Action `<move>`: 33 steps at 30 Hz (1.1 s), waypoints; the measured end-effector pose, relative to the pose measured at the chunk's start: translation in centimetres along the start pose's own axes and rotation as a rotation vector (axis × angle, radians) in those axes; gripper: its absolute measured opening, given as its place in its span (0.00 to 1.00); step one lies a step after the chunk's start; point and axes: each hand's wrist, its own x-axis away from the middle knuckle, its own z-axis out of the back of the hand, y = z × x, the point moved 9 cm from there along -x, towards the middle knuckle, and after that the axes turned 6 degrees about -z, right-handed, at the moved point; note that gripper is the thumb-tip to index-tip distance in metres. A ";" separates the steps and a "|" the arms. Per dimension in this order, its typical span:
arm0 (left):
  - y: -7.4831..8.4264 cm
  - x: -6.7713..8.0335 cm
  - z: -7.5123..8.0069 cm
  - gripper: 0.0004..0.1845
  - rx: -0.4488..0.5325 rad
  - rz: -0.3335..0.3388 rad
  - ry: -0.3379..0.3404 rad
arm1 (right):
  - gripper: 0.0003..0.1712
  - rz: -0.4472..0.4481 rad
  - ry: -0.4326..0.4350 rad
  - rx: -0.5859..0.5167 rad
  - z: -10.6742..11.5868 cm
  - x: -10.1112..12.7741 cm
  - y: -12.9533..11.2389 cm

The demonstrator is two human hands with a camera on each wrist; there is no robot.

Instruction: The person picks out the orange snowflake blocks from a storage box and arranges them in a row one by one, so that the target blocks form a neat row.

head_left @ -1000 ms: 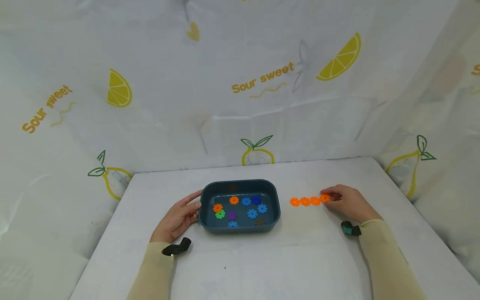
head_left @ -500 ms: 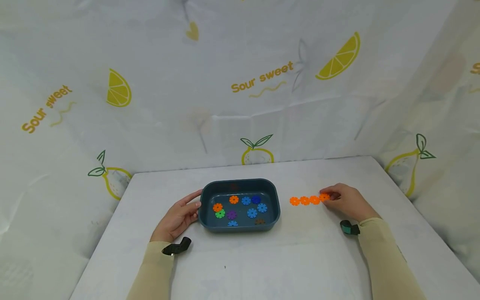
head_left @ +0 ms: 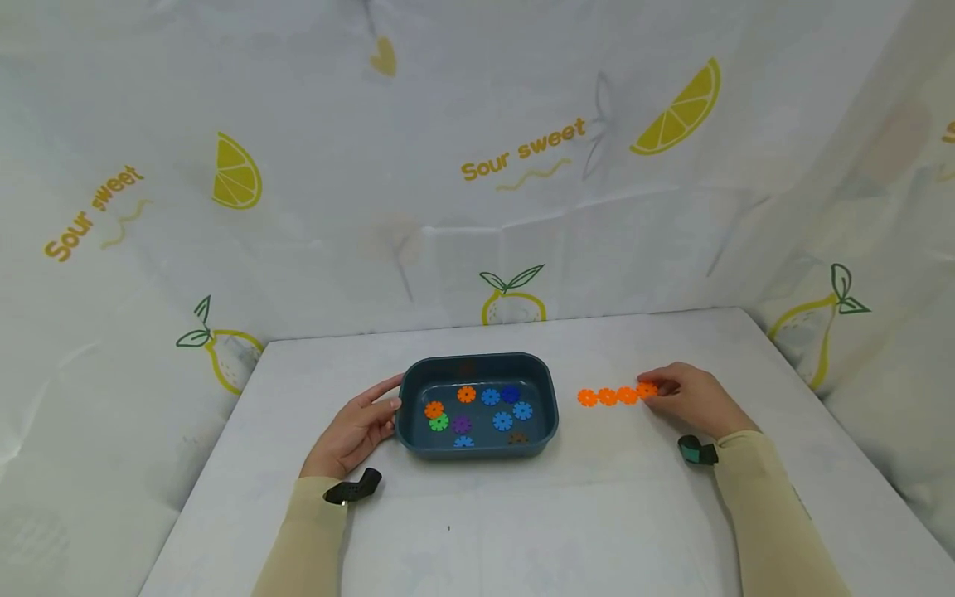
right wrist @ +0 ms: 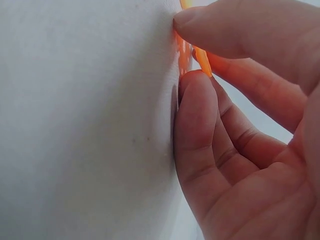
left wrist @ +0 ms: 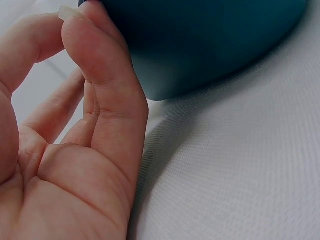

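My left hand (head_left: 354, 431) grips the left end of a dark blue-green plastic basin (head_left: 477, 453), with the thumb at the rim. In the left wrist view the basin's wall (left wrist: 200, 45) shows beyond the fingers. Over on the right, my right hand (head_left: 697, 402) pinches an orange notched disc (head_left: 647, 389) with thumb and fingertips, close to the table. That disc sits at the right end of a row of orange discs (head_left: 608, 397); whether it touches its neighbour I cannot tell. In the right wrist view the fingers partly cover the orange disc (right wrist: 202, 61), which is tilted.
Inside the basin lie several notched discs: orange (head_left: 466, 394), light blue (head_left: 503, 421), dark blue (head_left: 511, 394), purple (head_left: 462, 424), green (head_left: 438, 423) and brown (head_left: 518, 438). The white table (head_left: 522, 531) meets a lemon-print curtain (head_left: 336, 249) at the back.
The head view has shifted very slightly. Both hands stay in place, the left on the basin and the right on the orange disc.
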 end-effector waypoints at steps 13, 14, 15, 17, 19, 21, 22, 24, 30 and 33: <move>0.0 0.0 -0.1 0.32 0.004 0.010 0.012 | 0.24 -0.010 -0.012 -0.010 -0.2 -0.2 0.5; 0.0 0.0 -0.1 0.32 0.004 0.010 0.012 | 0.24 -0.011 -0.011 -0.009 -0.2 -0.2 0.5; 0.0 0.0 -0.1 0.32 0.004 0.010 0.013 | 0.24 -0.011 -0.011 -0.009 -0.1 -0.2 0.4; 0.1 0.0 -0.2 0.32 -0.002 0.005 0.006 | 0.24 -0.009 -0.012 -0.013 0.0 0.0 0.2; 0.2 0.1 -0.3 0.32 -0.002 0.002 0.001 | 0.24 -0.010 -0.012 -0.019 0.1 0.1 0.0; 0.3 0.1 -0.4 0.32 -0.004 -0.001 -0.004 | 0.25 -0.007 -0.015 -0.025 0.2 0.2 -0.2; 0.4 0.1 -0.4 0.32 -0.004 -0.002 -0.007 | 0.25 -0.005 -0.015 -0.026 0.2 0.2 -0.2; 0.4 0.1 -0.4 0.32 -0.001 -0.001 -0.008 | 0.25 -0.003 -0.016 -0.027 0.3 0.2 -0.3; 0.4 0.1 -0.3 0.33 -0.018 -0.001 -0.014 | 0.23 -0.018 -0.023 -0.024 0.3 0.1 -0.1; 0.3 0.0 -0.3 0.33 -0.020 0.002 -0.008 | 0.23 -0.012 -0.024 -0.011 0.4 0.1 0.0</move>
